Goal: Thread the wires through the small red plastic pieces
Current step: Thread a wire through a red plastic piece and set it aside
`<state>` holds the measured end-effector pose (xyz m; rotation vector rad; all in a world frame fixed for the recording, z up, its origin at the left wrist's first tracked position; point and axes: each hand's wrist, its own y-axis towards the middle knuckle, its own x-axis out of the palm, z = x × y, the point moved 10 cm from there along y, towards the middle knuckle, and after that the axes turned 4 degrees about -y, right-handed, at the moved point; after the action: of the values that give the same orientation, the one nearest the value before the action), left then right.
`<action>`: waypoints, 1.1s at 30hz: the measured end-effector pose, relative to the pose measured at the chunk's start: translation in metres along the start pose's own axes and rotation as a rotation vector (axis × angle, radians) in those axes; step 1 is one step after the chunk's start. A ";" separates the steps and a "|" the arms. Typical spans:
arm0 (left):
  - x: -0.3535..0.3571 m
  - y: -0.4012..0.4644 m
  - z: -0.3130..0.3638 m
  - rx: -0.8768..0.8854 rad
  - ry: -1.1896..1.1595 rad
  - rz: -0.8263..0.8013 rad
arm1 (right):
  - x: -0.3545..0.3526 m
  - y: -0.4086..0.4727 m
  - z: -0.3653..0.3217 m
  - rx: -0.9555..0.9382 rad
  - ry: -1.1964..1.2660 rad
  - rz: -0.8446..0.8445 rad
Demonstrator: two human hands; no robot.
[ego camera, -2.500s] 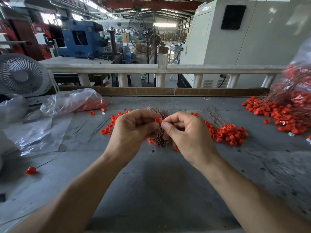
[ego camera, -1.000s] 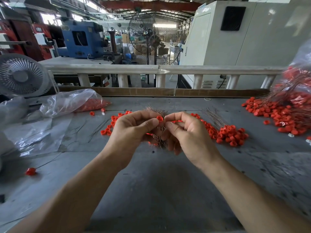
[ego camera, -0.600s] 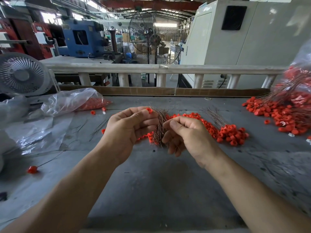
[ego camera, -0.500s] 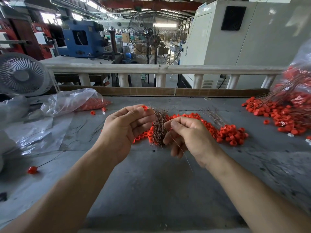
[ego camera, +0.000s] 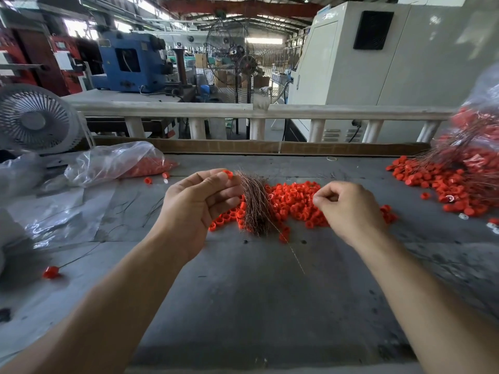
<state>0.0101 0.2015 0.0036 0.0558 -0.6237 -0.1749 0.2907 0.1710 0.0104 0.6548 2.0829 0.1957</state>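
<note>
My left hand [ego camera: 198, 205] pinches one small red plastic piece [ego camera: 227, 173] between thumb and forefinger. Its lower fingers grip a bundle of thin copper wires [ego camera: 256, 205] that hangs down to the table. One loose wire [ego camera: 295, 259] trails from the bundle toward me. A heap of red pieces [ego camera: 293, 199] lies on the grey table [ego camera: 243, 306] behind the bundle. My right hand [ego camera: 349, 209] hovers over the heap's right side with curled fingers, thumb and forefinger tips together. Whether anything sits between them is hidden.
A second heap of red pieces [ego camera: 445, 184] spills from a clear bag with wires [ego camera: 478, 136] at the far right. On the left lie a clear bag of pieces [ego camera: 116, 163], crumpled plastic sheets [ego camera: 54, 217], a white fan [ego camera: 33, 121] and one wired piece [ego camera: 50, 272]. A cardboard strip [ego camera: 243, 147] edges the back.
My hands, joined at one red piece, have parted. The left hand lifted the piece up and left; the right hand let the wire go and moved right over the heap.
</note>
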 end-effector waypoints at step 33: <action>0.019 -0.007 -0.017 0.027 0.239 -0.137 | 0.016 -0.025 -0.052 0.004 0.768 -0.173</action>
<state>0.0345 0.1907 0.0001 0.1438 -0.3839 -0.2876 0.2323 0.1633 0.0189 0.4268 2.8595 0.3892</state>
